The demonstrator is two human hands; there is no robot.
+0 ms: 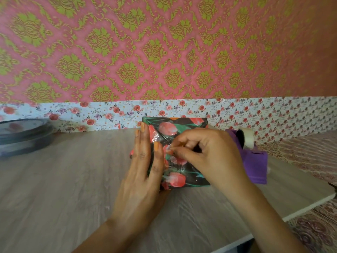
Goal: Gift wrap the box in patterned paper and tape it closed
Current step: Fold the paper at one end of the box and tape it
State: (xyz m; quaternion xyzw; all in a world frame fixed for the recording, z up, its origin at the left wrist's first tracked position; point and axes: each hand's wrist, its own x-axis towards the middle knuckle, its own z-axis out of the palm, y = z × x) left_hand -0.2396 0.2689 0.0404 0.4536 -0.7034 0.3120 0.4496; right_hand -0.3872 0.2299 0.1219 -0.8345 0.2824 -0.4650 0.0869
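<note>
— From the head camera, where is the box?
— The box (pixel 176 179) sits on the table (pixel 73 179) close to its far edge, right of the middle. It is covered in dark patterned paper (pixel 167 127) with red flowers and green stems, and diagonal folds cross its top face.
— And the left hand?
— The left hand (pixel 144 170) lies flat along the box's left side. Its fingers are straight and together, pressing the paper down, with the tips pointing toward the far edge.
— The right one?
— The right hand (pixel 206 152) is over the box's top with its fingers curled. The thumb and forefinger tips are pinched together on the paper near the middle. It's too blurred to tell whether a strip of tape is between them.
— What else is there?
— A purple tape dispenser (pixel 255 167) with a clear roll (pixel 247 138) stands just beside the box, toward the table's right edge and partly behind the right hand. A dark round container (pixel 23 137), blurred, sits at the far left edge.
</note>
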